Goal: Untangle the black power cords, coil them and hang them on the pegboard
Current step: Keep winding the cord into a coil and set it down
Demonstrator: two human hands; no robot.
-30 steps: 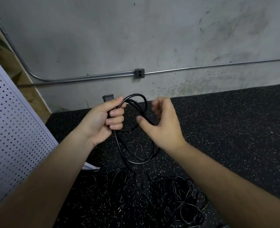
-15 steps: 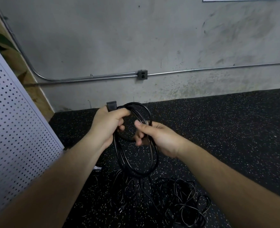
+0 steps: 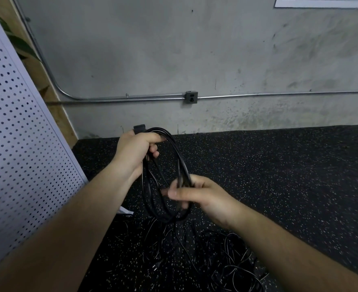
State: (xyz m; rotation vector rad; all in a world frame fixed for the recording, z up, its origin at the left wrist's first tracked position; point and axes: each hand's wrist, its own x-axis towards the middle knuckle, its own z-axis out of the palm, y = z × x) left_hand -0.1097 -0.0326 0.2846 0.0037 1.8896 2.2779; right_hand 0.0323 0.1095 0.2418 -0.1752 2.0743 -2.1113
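Left hand gripped top of coil, plug poking above fist, anchoring loops. Right hand curled round coil's lower side, probably gathering strands (fingertips blurred). Loose tangle lay on floor, near edge; pegboard waited left.

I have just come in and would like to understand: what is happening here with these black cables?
A person is coiling a black power cord. The left hand grips the top of the loops, with the connector sticking out above it, and the right hand holds the loops lower down. A tangled pile of cords lies on the floor below. The coil is not yet hung on the pegboard at the left.
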